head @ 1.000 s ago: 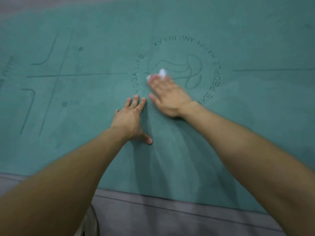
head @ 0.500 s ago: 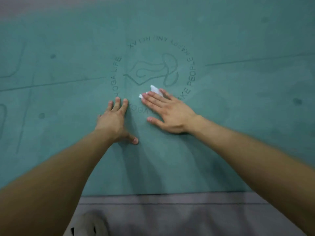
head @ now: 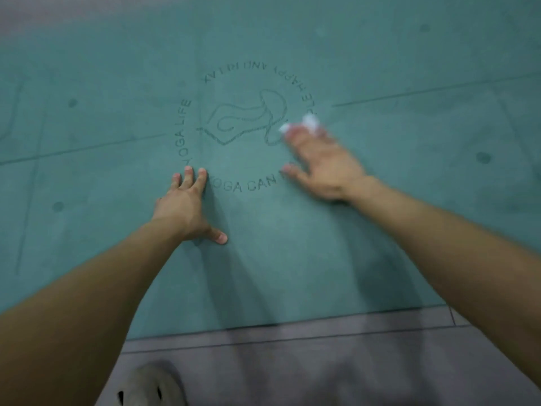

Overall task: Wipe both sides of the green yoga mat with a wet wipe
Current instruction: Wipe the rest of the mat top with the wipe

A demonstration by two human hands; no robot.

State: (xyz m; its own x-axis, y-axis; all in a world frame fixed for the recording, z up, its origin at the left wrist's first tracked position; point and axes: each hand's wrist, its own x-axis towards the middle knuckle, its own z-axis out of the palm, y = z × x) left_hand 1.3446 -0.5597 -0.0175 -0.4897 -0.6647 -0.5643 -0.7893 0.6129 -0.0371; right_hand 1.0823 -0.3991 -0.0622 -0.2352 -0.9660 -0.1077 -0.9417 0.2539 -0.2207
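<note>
The green yoga mat (head: 380, 235) lies flat on the floor and fills most of the view, with a round printed logo at its centre. My left hand (head: 187, 206) rests flat on the mat at the logo's lower left, fingers straight and thumb spread. My right hand (head: 322, 165) is blurred by motion and lies flat at the logo's right side, pressing the white wet wipe (head: 307, 124) onto the mat. The wipe sticks out beyond the fingertips; most of it is hidden under the fingers.
Grey floor (head: 292, 361) runs along the mat's near edge at the bottom. A light grey shoe (head: 152, 388) shows at the bottom left. Alignment lines and dots are printed across the mat.
My right hand has slid the wipe to the right and away from me, from the logo's lower middle to its right rim. My left hand has stayed planted on the mat.
</note>
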